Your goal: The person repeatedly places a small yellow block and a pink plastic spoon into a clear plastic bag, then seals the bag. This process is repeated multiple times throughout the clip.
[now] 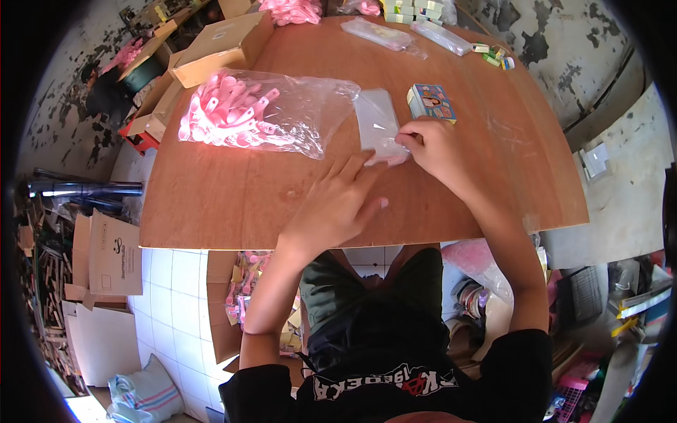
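Presently, on the brown wooden bench (233, 197): one small clear plastic sleeve (379, 125), lying flat near the middle, just right of a large clear bag (310, 106); the right hand (437, 148) rested on the sleeve's near right corner, fingertips pinching its lower edge, so grasping the sleeve; the left hand (338, 204) lay just below the sleeve, fingers spread and loose, its fingertips reaching the sleeve's bottom edge, grasping nothing.

Item: the large clear bag, lying on its side left of the sleeve, filled at its left end with pink plastic pieces (226, 113), its mouth end crumpled and touching the sleeve.

Item: one small printed box (431, 103), blue and yellow, just beyond the right hand, apart from the sleeve.

Item: two long clear packets (381, 34) at the bench's far edge; a few small coloured pieces (493, 55) to their right.

Item: open cardboard cartons (218, 46) at the far left corner of the bench; flattened cardboard (113, 254) on the tiled floor (176, 282) to the left; a striped sack (144, 395) lower left.
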A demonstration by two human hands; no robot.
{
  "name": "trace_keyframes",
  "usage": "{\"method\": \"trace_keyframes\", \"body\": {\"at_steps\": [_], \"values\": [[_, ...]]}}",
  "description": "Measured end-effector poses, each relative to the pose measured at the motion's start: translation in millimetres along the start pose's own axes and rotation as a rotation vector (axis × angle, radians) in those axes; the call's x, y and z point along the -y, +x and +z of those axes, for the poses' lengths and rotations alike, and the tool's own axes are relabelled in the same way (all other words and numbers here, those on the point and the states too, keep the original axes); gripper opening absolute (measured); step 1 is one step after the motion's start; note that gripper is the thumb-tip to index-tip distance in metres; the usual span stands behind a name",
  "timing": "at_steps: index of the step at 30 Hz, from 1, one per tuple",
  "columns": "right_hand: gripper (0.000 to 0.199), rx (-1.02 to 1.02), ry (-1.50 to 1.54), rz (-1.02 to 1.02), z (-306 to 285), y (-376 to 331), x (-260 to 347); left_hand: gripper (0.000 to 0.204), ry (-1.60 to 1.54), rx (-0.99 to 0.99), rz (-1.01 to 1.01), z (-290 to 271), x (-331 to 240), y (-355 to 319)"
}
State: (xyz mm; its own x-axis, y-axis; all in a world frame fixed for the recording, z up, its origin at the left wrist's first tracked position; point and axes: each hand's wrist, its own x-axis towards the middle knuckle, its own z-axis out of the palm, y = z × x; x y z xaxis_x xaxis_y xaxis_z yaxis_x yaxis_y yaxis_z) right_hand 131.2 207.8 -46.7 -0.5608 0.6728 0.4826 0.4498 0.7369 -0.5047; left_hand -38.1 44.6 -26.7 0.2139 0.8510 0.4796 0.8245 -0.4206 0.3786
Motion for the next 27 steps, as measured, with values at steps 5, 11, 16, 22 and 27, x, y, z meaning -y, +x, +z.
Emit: {"method": "trace_keyframes", "body": {"at_steps": [5, 11, 16, 22, 27], "values": [[0.005, -0.081, 0.075, -0.101, -21.9, -9.7, 26.1, 0.052, 0.253, 0.156, -0.028, 24.2, 19.2, -2.4], [0.005, -0.021, -0.197, -0.283, -36.9, -44.9, 64.7, 0.059, -0.682, 0.005, -0.345, 15.7, 2.8, 0.6], [0.014, -0.002, -0.380, -0.576, -37.5, -59.8, 78.9, 0.057, -1.299, -0.056, -0.605, 26.3, 7.4, -7.5], [0.016, -0.024, -0.025, -0.357, -40.1, -39.8, 71.3, 0.044, -1.508, -0.072, -0.668, 42.3, 13.3, -16.8], [0.037, -0.250, -0.476, 0.226, -46.9, 16.5, -14.0, 0.043, -1.791, -0.252, -0.572, 47.6, 1.0, -15.4]]}}
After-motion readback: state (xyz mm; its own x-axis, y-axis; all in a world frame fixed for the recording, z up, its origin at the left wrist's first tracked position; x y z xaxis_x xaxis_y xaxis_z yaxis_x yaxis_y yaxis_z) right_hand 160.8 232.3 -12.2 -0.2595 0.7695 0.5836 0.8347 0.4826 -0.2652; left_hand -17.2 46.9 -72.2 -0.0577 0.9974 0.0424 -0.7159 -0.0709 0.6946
